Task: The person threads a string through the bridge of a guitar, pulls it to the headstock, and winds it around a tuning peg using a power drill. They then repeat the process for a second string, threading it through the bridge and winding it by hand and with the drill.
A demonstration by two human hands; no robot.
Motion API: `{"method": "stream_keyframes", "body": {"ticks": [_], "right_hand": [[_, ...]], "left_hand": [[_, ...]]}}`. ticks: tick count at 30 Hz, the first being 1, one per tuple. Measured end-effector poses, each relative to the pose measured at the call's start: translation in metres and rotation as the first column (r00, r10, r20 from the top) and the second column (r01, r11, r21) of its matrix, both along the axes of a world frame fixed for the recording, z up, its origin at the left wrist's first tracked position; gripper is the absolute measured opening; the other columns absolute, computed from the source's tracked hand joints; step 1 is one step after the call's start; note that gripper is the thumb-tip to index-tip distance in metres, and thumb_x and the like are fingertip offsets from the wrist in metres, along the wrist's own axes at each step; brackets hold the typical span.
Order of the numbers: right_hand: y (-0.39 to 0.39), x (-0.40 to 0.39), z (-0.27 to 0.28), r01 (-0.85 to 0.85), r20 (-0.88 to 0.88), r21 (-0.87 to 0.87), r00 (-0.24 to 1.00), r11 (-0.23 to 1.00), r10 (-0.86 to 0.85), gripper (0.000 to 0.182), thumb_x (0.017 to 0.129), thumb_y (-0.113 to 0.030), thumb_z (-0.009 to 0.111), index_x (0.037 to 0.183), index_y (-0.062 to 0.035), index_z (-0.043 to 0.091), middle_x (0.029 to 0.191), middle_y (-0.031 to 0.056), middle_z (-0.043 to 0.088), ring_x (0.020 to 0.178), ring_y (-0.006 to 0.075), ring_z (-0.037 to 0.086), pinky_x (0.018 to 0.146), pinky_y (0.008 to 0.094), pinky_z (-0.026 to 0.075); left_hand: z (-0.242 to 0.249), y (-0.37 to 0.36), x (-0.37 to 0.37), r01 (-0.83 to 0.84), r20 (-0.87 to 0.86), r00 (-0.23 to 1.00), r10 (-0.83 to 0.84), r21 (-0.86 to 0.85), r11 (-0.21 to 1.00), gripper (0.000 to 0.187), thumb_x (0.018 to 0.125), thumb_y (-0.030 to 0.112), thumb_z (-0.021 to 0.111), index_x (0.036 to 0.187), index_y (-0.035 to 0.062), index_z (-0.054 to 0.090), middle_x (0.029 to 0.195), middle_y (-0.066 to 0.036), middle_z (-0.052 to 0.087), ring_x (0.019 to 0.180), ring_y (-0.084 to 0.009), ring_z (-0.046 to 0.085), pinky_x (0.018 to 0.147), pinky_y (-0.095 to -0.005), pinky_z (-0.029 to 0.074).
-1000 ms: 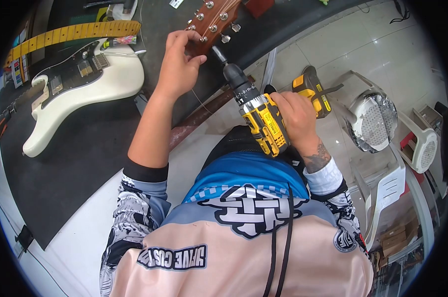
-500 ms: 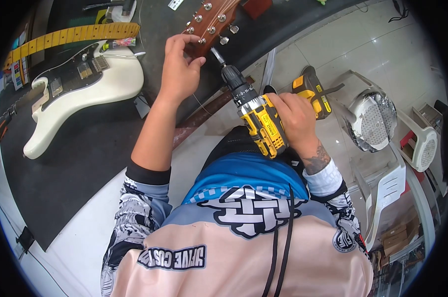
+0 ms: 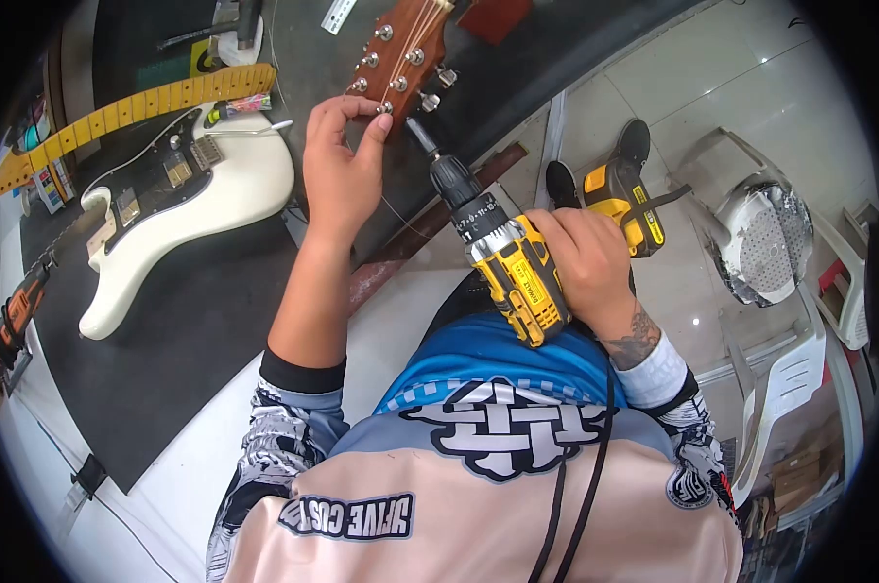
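Note:
The brown wooden headstock of a guitar (image 3: pixel 400 56), with several silver tuners and strings, reaches over the bench edge at top centre. My left hand (image 3: pixel 344 180) has thumb and index finger closed at its near end, beside the lowest tuner post (image 3: pixel 382 108). Wrapped round the grip of a yellow and black cordless drill (image 3: pixel 517 277) is my right hand (image 3: pixel 587 260). The drill points up and left, its silver socket-like bit (image 3: pixel 420 134) just off the headstock's corner. Its battery (image 3: pixel 629 206) sticks out beyond my right hand.
On the black bench mat (image 3: pixel 182 360) lie a white electric guitar body (image 3: pixel 235 185), a maple neck (image 3: pixel 157 97) and a steel ruler (image 3: pixel 337 15). An orange and black tool (image 3: pixel 17 316) sits at far left. White plastic chairs (image 3: pixel 784 379) and a stool (image 3: pixel 765 238) stand right.
The view has shifted, so the bench things appear lower. My left thumb has moved in close to the index finger by the tuner post. My right hand still holds the drill near the headstock.

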State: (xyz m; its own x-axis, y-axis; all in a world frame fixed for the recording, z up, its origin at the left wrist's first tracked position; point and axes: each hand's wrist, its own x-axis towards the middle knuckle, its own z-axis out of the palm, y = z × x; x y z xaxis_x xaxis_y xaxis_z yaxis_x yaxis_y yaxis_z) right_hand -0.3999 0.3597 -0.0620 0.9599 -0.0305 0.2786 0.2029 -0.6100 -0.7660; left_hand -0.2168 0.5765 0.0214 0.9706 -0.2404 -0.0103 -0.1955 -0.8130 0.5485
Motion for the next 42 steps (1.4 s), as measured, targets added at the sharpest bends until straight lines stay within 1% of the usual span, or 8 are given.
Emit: {"method": "stream_keyframes", "body": {"ticks": [5,8,20,24,25,33,38,42], "right_hand": [[0.001,0.0,-0.004,-0.013,-0.011,0.041,1.0,0.999,0.013,0.029,0.082,-0.015,0.068,0.111,-0.0093,0.067,0.085,0.0036,0.059,0.08,0.0218,0.062,0.071,0.0354,0.047],[0.001,-0.002,-0.005,-0.025,-0.017,0.053,1.0,0.998,0.026,0.03,0.082,-0.015,0.069,0.111,-0.0087,0.067,0.087,0.0043,0.06,0.081,0.023,0.063,0.072,0.0364,0.048],[-0.012,-0.013,0.015,-0.053,-0.037,0.057,0.998,0.997,0.055,0.04,0.079,-0.014,0.07,0.119,-0.0098,0.069,0.09,0.0067,0.064,0.084,0.0277,0.066,0.073,0.0394,0.051],[-0.022,-0.035,0.034,-0.071,-0.121,0.098,0.989,0.993,0.083,0.043,0.079,-0.017,0.072,0.121,-0.01,0.069,0.093,0.0086,0.067,0.085,0.0308,0.068,0.074,0.0404,0.053],[-0.031,-0.045,0.04,-0.065,-0.144,0.099,0.986,0.993,0.079,0.043,0.078,-0.018,0.073,0.121,-0.0097,0.069,0.092,0.0088,0.067,0.085,0.0307,0.068,0.074,0.0404,0.053],[-0.091,-0.108,0.091,0.273,-0.079,-0.045,0.958,0.961,-0.276,0.05,0.075,-0.019,0.078,0.121,-0.0002,0.068,0.096,0.0144,0.07,0.086,0.0327,0.07,0.077,0.0385,0.056],[-0.142,-0.135,0.101,0.406,-0.037,-0.041,0.912,0.913,-0.408,0.042,0.076,-0.015,0.078,0.112,0.0038,0.068,0.102,0.0203,0.07,0.093,0.0401,0.068,0.083,0.0405,0.054],[-0.199,-0.138,0.092,0.489,-0.128,-0.006,0.865,0.872,-0.486,0.038,0.074,-0.009,0.079,0.108,0.0028,0.069,0.1,0.0182,0.07,0.089,0.0378,0.068,0.08,0.0383,0.054]], "left_hand": [[-0.004,0.004,0.002,0.028,0.003,1.0,-0.028,0.016,0.999,0.014,0.094,0.004,0.072,0.107,0.0006,0.068,0.118,-0.006,0.06,0.108,-0.0154,0.062,0.096,-0.0324,0.054],[-0.004,-0.004,-0.001,-0.046,0.046,0.998,0.049,-0.069,0.997,0.012,0.087,0.005,0.076,0.098,0.003,0.072,0.104,-0.011,0.068,0.097,-0.0249,0.066,0.089,-0.0352,0.051],[-0.004,-0.008,-0.005,-0.016,0.124,0.992,0.028,-0.1,0.995,0.02,0.087,0.004,0.074,0.106,0.0068,0.073,0.105,-0.009,0.065,0.094,-0.0255,0.065,0.085,-0.0385,0.051],[0.002,-0.011,-0.015,-0.117,0.238,0.969,0.062,0.226,0.967,0.022,0.086,0.019,0.076,0.107,0.0128,0.074,0.117,-0.008,0.062,0.111,-0.0307,0.057,0.091,-0.0482,0.045],[0.005,-0.019,-0.018,-0.084,0.289,0.957,0.022,0.205,0.975,0.026,0.086,0.019,0.077,0.111,0.013,0.073,0.118,-0.009,0.062,0.112,-0.0311,0.057,0.092,-0.0481,0.045],[0.012,-0.12,0.047,0.347,0.473,0.809,-0.348,0.093,0.933,0.048,0.084,0.022,0.079,0.129,0.0124,0.064,0.127,-0.011,0.06,0.124,-0.033,0.055,0.1,-0.0481,0.043],[-0.015,-0.171,0.077,0.305,0.533,0.778,-0.331,0.141,0.942,0.027,0.087,0.014,0.073,0.112,0.0073,0.068,0.121,-0.008,0.065,0.121,-0.0317,0.058,0.101,-0.0458,0.045],[-0.018,-0.183,0.071,0.248,0.459,0.843,-0.282,0.134,0.96,0.025,0.086,0.01,0.071,0.11,0.0061,0.067,0.121,-0.011,0.065,0.122,-0.0335,0.058,0.101,-0.047,0.045]]}}
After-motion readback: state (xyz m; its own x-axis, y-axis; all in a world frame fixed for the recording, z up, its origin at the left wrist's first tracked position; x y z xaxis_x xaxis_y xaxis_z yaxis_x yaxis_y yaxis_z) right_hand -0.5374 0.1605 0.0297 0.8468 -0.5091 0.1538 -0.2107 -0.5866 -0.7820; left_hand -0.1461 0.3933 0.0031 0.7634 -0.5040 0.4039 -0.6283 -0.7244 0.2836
